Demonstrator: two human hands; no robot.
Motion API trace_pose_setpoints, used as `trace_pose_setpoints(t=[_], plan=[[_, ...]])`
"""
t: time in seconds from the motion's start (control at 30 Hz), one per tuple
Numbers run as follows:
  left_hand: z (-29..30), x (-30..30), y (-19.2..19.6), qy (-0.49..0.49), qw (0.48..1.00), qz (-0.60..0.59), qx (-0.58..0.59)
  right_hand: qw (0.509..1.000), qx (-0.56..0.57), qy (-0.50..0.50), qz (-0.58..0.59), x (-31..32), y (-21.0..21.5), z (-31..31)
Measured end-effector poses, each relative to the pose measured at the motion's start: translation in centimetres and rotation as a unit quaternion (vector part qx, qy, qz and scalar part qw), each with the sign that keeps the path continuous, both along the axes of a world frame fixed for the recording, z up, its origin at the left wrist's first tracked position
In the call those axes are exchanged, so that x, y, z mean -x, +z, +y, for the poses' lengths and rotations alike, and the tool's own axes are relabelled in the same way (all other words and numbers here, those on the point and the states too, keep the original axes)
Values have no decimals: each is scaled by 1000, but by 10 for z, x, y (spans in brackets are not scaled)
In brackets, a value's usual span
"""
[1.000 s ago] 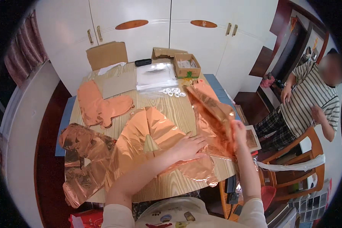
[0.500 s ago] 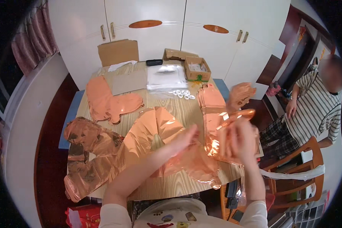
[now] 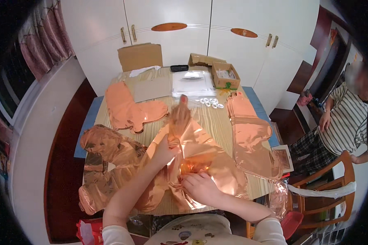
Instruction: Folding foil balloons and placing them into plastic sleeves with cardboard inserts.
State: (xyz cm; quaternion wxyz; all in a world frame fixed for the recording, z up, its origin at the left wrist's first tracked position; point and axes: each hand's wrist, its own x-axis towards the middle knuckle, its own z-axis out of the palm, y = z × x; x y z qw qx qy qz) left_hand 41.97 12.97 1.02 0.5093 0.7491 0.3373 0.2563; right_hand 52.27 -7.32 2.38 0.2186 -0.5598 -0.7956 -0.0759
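A crinkled copper-coloured foil balloon [image 3: 223, 161] lies across the front middle of the table, with gathered folds rising between my hands. My left hand [image 3: 165, 151] is closed round the foil near its bunched far part, which stands up and is blurred. My right hand [image 3: 202, 188] grips the foil closer to the table's front edge, fingers curled over a fold. Left of them rests another folded foil balloon [image 3: 106, 169]. A flat foil balloon [image 3: 131, 110] sits further back on the left. More flat foil balloons [image 3: 251, 139] are stacked on the right.
At the back stand a small cardboard box [image 3: 227, 77], a black case [image 3: 179, 68] and white plastic packets [image 3: 192, 83]. Several white rings [image 3: 210, 102] lie before them. A person in a striped top [image 3: 347, 108] stands at the right, behind a wooden chair [image 3: 347, 175].
My right hand has come from the right-hand stack to the middle, and both hands now gather foil there. The view has shifted slightly to the left.
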Motion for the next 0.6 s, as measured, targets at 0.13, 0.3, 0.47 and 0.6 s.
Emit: trace_pose_setpoints(t=[0.13, 0.3, 0.47, 0.6], plan=[[26, 7, -13, 14, 993, 74, -90, 994, 109, 2, 22, -3, 6, -10], [18, 9, -2, 55, 952, 141, -266, 988, 148, 12, 48, -21, -5, -26], [11, 30, 1, -58, 884, 211, -412, 970, 190, -108, 103, -50, 17, -42], [-9, 38, 2, -169, 859, 292, -385, 971, 137, -175, 85, -72, -1, -62]])
